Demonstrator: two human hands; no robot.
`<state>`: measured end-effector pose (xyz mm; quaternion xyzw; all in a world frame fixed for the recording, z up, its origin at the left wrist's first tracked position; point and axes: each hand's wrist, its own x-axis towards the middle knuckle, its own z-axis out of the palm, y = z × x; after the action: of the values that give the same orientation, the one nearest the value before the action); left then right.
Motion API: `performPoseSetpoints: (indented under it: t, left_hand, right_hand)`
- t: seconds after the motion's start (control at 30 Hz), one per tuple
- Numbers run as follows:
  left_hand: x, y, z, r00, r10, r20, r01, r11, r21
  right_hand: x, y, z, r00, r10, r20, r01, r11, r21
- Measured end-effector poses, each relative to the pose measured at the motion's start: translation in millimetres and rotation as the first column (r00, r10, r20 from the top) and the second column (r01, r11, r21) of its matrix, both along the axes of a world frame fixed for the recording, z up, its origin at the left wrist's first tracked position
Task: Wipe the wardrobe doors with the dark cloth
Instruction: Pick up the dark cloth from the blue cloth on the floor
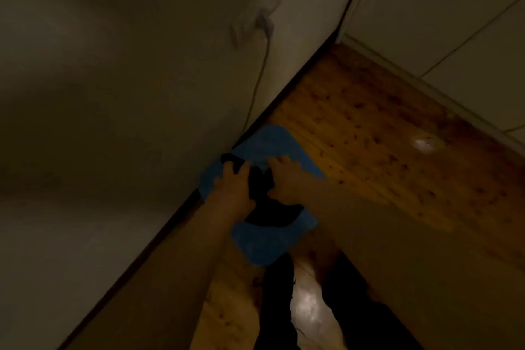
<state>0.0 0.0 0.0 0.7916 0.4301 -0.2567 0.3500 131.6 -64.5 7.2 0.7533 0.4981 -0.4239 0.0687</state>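
The picture is dim and blurred. A dark cloth [267, 207] lies bunched on a blue mat [264, 241] on the wooden floor, close to the foot of the pale wardrobe door [127, 79] on the left. My left hand [235, 187] rests on the cloth's left side with fingers curled into it. My right hand [284, 176] presses on its right part, fingers spread toward the mat. Both hands touch the cloth low near the floor.
A wooden floor [383, 136] runs to the right, bounded by a pale wall with a skirting board [426, 85]. A thin cable [261, 65] hangs down the wardrobe front. My dark-trousered legs [278, 307] stand below the mat.
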Motion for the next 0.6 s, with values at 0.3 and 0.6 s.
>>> performPoseSetpoints:
  t: [0.3, 0.6]
  left_hand:
    - [-0.5, -5.2, -43.1, 0.966, 0.176, 0.192, -0.192, 0.979, 0.071]
    - [51.5, -2.3, 192.9, 0.687, 0.479, 0.546, -0.383, 0.878, -0.289]
  right_hand:
    - [-5.6, -15.8, -60.5, 0.968, -0.089, 0.235, 0.018, 0.957, 0.288]
    - [45.8, -18.8, 169.7, 0.615, -0.616, -0.493, 0.789, 0.475, 0.389]
